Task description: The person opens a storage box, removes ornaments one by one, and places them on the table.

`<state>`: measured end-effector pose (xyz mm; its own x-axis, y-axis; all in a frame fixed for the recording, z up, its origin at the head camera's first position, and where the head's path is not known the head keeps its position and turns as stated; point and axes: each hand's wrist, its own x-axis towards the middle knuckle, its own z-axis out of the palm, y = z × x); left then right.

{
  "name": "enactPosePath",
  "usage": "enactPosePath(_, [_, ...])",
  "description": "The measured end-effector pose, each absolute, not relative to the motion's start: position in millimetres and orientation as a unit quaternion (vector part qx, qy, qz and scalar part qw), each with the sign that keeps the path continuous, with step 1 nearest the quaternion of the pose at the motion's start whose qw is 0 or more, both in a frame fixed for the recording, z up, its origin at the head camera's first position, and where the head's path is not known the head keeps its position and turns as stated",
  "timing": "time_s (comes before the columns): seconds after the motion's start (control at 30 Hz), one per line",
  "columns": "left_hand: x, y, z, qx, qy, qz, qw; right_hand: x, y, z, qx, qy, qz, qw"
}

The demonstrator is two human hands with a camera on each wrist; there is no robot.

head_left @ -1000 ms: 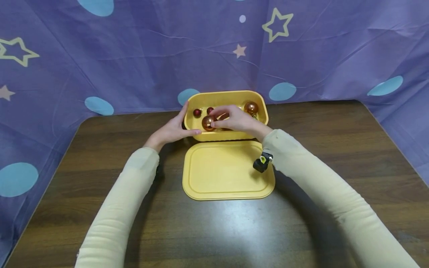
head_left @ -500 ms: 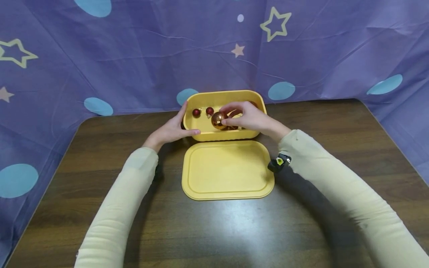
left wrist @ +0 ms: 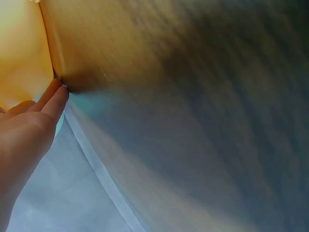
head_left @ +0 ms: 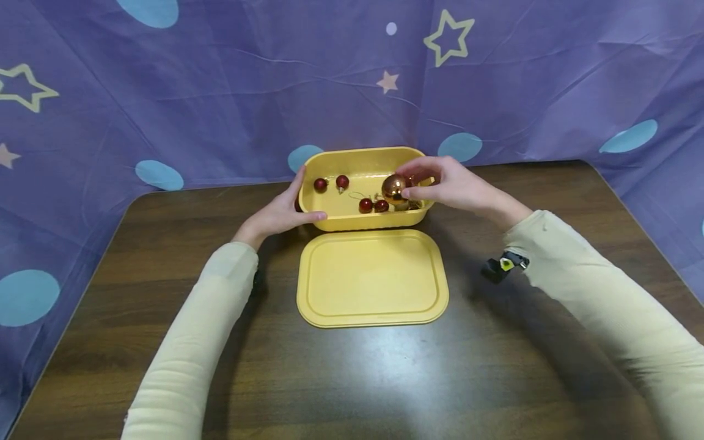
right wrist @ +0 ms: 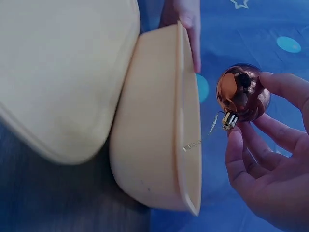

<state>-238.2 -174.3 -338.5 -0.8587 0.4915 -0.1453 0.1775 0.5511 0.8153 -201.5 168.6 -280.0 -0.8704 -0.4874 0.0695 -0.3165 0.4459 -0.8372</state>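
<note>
My right hand pinches a shiny copper Christmas ball between thumb and fingertips. In the right wrist view its gold cap and a thin gold string show. The ball is above the right part of a yellow plastic box. My left hand holds the box's left end, thumb at the front rim and fingers along the end wall. Inside lie small dark red balls, one at the left, another beside it, and a pair near the front. My right hand partly hides the box's right end.
A yellow lid lies flat on the brown wooden table, just in front of the box. Behind the table hangs a purple cloth with stars and blue spots. A black wrist camera sits under the right sleeve.
My right hand has moved right and slightly up with the copper ball, from the box's middle toward its right end. The front red balls have come into view. My left hand stays at the box.
</note>
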Motion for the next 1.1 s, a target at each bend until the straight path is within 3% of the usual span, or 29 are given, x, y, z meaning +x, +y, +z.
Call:
enactPosePath(0.3, [-237,-175,-335,0.192,0.861,0.429,0.192,-191,202,-275,-0.218,0.854,-0.466,0.074])
enactPosePath(0.73, [-236,-175,-336,0.196,0.863,0.427,0.184,-175,242,-298,-0.174,0.865,-0.467,0.06])
enactPosePath(1.1, [-235,-175,-337,0.192,0.862,0.431,0.184,-176,248,-333,-0.186,0.872,-0.444,0.09])
